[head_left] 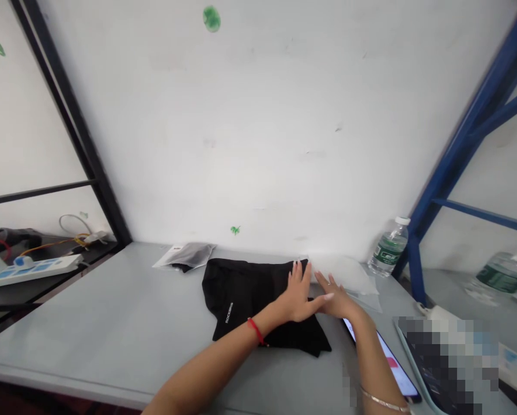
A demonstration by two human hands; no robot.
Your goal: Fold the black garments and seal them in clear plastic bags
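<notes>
A black cloth garment (249, 294) with small white lettering lies on the grey table (111, 323), spread fairly flat. My left hand (299, 297), a red cord at its wrist, rests on the garment's right part with fingers stretched out. Just right of it is my right hand (338, 297), its fingers extended towards the garment's upper right edge. The two hands meet or overlap near the left thumb; I cannot tell whether they touch. Beyond the right hand lie clear and whitish plastic bags (348, 274).
A clear bag with something dark inside (189, 256) lies by the wall. At right are a water bottle (389, 248), a lit phone (396, 363) and a blurred-out device (440, 363). A blue post (452, 150) and black post (76, 132) flank the table. A power strip (37, 268) sits left.
</notes>
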